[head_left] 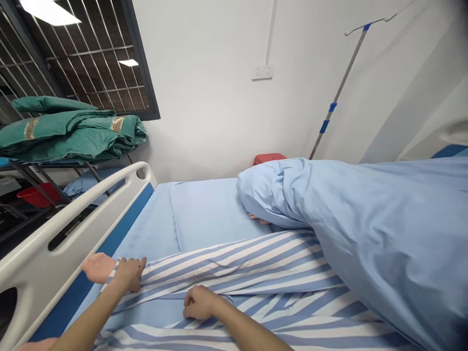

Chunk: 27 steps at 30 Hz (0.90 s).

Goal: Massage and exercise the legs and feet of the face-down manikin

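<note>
My left hand [129, 274] lies over the lower end of a blue-and-white striped trouser leg [226, 263], its fingers closed round the cloth at the ankle. A bare, plastic-looking foot [98, 267] sticks out of that cuff. Between the two legs, my right hand [200, 302] is curled, knuckles up, against the near edge of the same trouser leg; whatever its fingers pinch is hidden. Closer to me runs the second striped leg [153, 336]. A folded-back light blue quilt [351, 209] covers the upper body, with fingertips [259, 219] showing under its edge.
At the left stands the bed's white and blue end board [120, 187]. Light blue sheet [204, 204] covers the mattress. Behind are green folded covers [73, 131] on a rack, a red basin [39, 194], a red object [269, 158] and an IV pole [340, 87].
</note>
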Tool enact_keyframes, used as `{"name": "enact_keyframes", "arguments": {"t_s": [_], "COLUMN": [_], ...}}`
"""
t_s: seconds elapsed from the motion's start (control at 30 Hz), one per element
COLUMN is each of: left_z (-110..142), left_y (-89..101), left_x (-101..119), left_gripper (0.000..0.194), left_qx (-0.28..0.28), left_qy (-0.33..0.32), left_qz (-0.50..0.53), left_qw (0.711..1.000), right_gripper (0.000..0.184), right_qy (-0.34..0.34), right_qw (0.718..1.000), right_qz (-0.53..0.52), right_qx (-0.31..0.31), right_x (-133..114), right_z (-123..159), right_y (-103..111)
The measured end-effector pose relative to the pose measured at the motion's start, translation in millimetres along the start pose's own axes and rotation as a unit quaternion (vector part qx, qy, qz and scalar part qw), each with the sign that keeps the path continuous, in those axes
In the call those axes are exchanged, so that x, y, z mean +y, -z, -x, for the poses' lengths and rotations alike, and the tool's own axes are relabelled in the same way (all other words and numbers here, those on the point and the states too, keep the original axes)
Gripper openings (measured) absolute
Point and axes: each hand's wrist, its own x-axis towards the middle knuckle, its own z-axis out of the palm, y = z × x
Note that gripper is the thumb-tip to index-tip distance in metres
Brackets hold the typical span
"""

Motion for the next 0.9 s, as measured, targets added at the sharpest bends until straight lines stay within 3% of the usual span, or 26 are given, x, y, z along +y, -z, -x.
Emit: {"name": "enact_keyframes", "arguments": {"t_s": [0.17,0.23,0.37,0.5,0.6,0.67,0.73,0.83,0.87,0.9], "left_z": [-1,-3,-10,-16,-16,-13,-6,6,10,13], "left_y": [-0.8,-9.6,-22.1,-12.8,13.0,39.9,71.6,113.9,123.3,129.3], "left_x": [19,23,25,20,9,0,-7,-10,-9,-9], "left_gripper": [0.084,0.086,0.07,0.068,0.071,0.072,0.07,0.061,0.058,0.056], "left_qx": [0.069,0.071,0.074,0.066,0.074,0.081,0.085,0.091,0.093,0.092], "left_qy": [-0.102,-0.09,-0.058,-0.06,-0.06,-0.062,-0.06,-0.059,-0.059,-0.059], "left_qz": [0.093,0.12,0.101,0.062,0.04,0.029,0.016,-0.006,-0.009,-0.007], "left_qw": [0.988,0.986,0.99,0.994,0.995,0.994,0.994,0.994,0.994,0.994], "right_gripper": [0.02,0.02,0.019,0.015,0.009,0.011,0.019,0.018,0.015,0.014], "right_qy": [-0.01,-0.016,-0.012,0.0,-0.019,-0.07,-0.119,-0.123,-0.108,-0.077], "right_qw": [1.0,1.0,1.0,0.999,0.999,0.982,0.928,0.836,0.823,0.829], "right_qz": [0.015,0.015,0.018,0.033,-0.04,-0.172,-0.354,-0.527,-0.542,-0.529], "right_qx": [-0.004,-0.01,-0.011,0.006,-0.002,-0.028,-0.015,0.091,0.128,0.162], "right_x": [-5,-6,-4,-1,1,1,0,-2,-3,-3], "right_z": [-1,-1,-1,-3,-11,-17,-22,-24,-23,-21], "right_y": [1,4,4,-2,-10,-12,-9,4,9,15]}}
